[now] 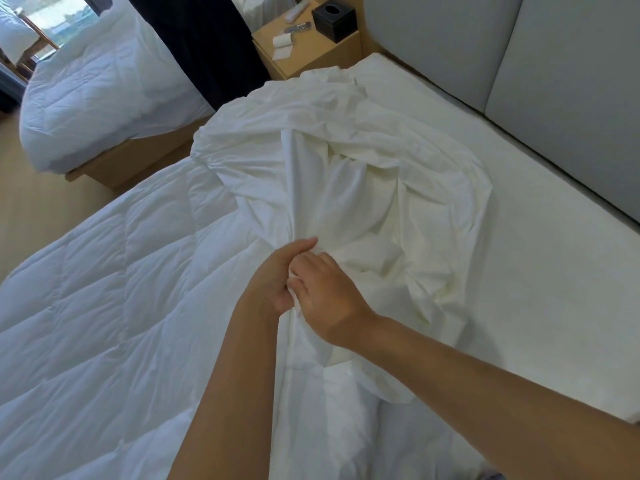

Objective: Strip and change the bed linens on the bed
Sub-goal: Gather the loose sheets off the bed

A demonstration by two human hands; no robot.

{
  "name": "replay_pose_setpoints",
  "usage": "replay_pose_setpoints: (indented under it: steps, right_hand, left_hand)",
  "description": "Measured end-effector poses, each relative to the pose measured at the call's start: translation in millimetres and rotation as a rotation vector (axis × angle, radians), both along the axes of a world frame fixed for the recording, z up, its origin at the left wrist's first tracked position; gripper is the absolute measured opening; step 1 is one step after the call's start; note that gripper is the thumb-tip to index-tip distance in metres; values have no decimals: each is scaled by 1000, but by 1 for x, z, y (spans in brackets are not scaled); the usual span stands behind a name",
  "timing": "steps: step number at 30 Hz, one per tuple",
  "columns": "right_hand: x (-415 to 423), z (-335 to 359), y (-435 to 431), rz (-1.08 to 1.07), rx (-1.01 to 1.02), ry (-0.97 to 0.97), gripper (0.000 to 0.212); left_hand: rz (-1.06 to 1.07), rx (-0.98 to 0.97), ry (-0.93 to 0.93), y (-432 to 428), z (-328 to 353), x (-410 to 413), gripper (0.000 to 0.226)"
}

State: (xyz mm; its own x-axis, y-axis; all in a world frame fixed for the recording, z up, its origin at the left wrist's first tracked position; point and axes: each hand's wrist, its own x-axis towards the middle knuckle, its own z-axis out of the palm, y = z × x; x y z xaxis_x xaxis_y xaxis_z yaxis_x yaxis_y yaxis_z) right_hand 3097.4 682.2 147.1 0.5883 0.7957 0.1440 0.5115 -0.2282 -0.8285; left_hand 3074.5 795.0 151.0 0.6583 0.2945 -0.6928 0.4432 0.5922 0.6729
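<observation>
Stripping stage, by look of it. Gripping gathered fold of crumpled sheet (pixel 346 161) with left hand (pixel 273 282) and right hand (pixel 329 306), fingers curled, hands touching. Heaped near headboard (pixel 554 81), on bare mattress (pixel 526 278); quilted duvet (pixel 104 306) farther from headboard. Likely next: hauling bunch away from headboard, keeping firm hold.

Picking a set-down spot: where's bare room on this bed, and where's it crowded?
Free: the bare mattress strip between the bunched sheet and the grey headboard. Crowded: mid-bed, where left hand and right hand grip the sheet; the duvet covers the left side. The nightstand holds a tissue box.
</observation>
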Motion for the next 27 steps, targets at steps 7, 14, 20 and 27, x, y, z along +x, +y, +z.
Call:
replay_pose_setpoints:
  steps: [7,14,20,27]
  right_hand:
    - [13,-26,-18,-186,220,417,10]
    - [33,-64,-26,-83,-236,291,10]
    - [19,-32,-29,-354,214,281,32]
    - [-12,-21,-31,68,3,383,39]
  left_hand:
    - [46,-24,66,-1,-10,-3,17]
    - [-136,-18,140,7,-7,-2,21]
    - [-98,42,153,3,-12,7,15]
    - [-213,39,214,-5,-20,10,38]
